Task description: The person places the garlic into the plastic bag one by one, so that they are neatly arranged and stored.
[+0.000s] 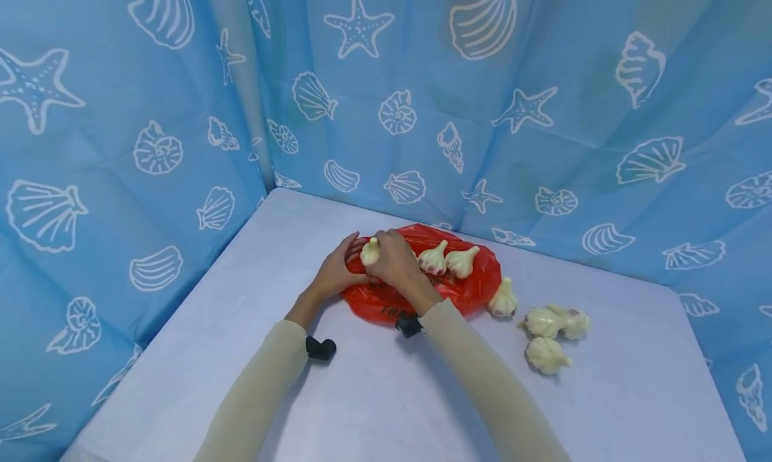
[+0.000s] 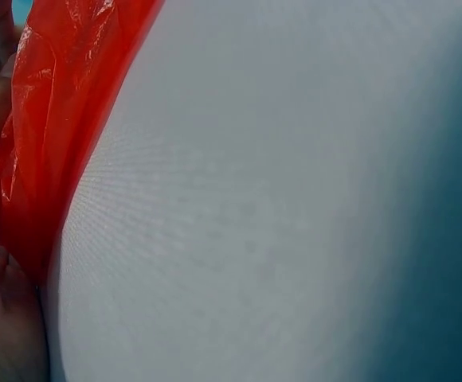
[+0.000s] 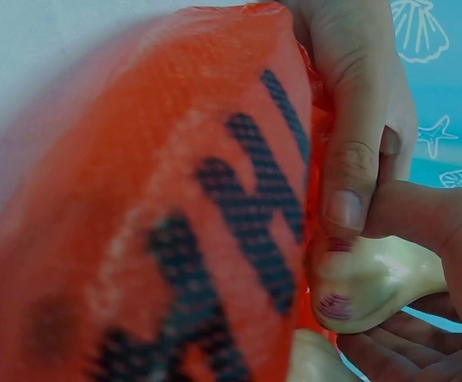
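A red plastic bag (image 1: 386,308) with dark printed letters lies on the white table. At its left end my left hand (image 1: 330,274) grips the bag, with the thumb against the plastic (image 3: 239,199) in the right wrist view. My right hand (image 1: 395,259) pinches a pale garlic bulb (image 1: 370,252) by the left hand, at the bag's edge. Purple marks show on that garlic bulb (image 3: 374,282) in the right wrist view. Beside the right hand, two more garlic bulbs (image 1: 433,258) (image 1: 462,262) lie on or in the bag; I cannot tell which.
One garlic bulb (image 1: 503,298) sits by the bag's right edge. Further right on the table (image 1: 633,395) lie several more garlic bulbs (image 1: 547,355). A blue curtain (image 1: 422,127) printed with shells and starfish hangs behind and at the left.
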`<state>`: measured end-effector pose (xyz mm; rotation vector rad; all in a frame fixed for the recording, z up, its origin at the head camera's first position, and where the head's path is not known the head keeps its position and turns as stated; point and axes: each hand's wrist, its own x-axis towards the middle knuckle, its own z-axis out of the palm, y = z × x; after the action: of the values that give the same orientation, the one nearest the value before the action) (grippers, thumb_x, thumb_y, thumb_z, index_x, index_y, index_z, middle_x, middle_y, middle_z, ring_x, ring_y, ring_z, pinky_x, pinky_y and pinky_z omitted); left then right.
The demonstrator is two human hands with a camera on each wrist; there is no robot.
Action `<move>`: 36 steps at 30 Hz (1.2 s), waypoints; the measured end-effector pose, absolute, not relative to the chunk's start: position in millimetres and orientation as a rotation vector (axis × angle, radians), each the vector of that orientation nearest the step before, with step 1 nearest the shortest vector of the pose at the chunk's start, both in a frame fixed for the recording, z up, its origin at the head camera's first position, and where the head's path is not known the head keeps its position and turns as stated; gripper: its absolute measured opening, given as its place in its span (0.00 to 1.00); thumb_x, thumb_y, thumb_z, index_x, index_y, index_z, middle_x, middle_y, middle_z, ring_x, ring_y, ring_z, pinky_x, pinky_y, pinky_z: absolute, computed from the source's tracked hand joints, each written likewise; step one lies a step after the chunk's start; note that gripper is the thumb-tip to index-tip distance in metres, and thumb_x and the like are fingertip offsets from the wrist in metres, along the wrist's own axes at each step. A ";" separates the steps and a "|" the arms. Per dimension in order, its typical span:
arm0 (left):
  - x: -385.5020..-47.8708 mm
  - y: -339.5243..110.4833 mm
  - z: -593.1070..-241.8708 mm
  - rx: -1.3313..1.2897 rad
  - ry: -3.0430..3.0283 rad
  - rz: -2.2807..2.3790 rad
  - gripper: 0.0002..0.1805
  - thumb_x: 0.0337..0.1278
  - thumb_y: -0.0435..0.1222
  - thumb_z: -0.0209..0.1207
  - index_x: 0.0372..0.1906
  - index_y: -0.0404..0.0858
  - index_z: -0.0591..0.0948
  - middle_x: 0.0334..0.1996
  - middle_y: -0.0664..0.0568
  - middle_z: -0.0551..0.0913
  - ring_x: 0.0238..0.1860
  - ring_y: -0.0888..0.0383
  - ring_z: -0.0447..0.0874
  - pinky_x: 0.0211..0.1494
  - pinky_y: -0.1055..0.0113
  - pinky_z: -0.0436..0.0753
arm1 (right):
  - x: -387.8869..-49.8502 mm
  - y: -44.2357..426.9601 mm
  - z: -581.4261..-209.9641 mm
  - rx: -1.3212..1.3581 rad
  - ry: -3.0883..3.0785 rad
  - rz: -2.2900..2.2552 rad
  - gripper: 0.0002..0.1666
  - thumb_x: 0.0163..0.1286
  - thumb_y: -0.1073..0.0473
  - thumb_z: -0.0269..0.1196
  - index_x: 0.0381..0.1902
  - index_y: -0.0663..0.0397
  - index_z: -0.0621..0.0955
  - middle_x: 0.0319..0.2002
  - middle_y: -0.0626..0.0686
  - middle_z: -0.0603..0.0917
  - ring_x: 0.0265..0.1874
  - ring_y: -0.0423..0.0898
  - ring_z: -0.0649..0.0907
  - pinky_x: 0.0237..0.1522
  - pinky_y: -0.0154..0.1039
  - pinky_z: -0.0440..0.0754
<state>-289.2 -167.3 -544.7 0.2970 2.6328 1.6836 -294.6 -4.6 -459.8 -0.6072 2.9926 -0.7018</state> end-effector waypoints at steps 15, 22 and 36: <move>-286.3 -166.2 -546.3 0.287 2.629 1.687 0.61 0.36 0.52 0.77 0.77 0.46 0.55 0.68 0.56 0.68 0.69 0.56 0.65 0.67 0.53 0.70 | -298.2 -7.2 -466.2 -0.556 2.945 -0.686 0.38 0.48 0.57 0.78 0.56 0.60 0.77 0.47 0.56 0.79 0.43 0.49 0.78 0.47 0.42 0.84; -287.9 -165.8 -545.1 0.275 2.614 1.703 0.62 0.34 0.52 0.78 0.77 0.46 0.55 0.69 0.57 0.68 0.69 0.56 0.65 0.66 0.52 0.71 | -297.1 -7.5 -465.6 -0.545 2.961 -0.680 0.39 0.48 0.57 0.79 0.58 0.60 0.76 0.50 0.56 0.79 0.47 0.50 0.79 0.51 0.44 0.82; -286.4 -164.0 -546.4 0.189 2.644 1.653 0.65 0.29 0.55 0.78 0.77 0.53 0.54 0.69 0.62 0.67 0.70 0.57 0.64 0.64 0.53 0.73 | -289.7 0.1 -450.8 -0.524 2.924 -0.941 0.41 0.50 0.56 0.77 0.61 0.57 0.74 0.54 0.56 0.78 0.50 0.49 0.77 0.49 0.46 0.84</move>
<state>-286.4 -164.0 -546.4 0.1893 2.6437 1.6533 -289.7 0.1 -450.8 -0.5242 2.9241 -0.9410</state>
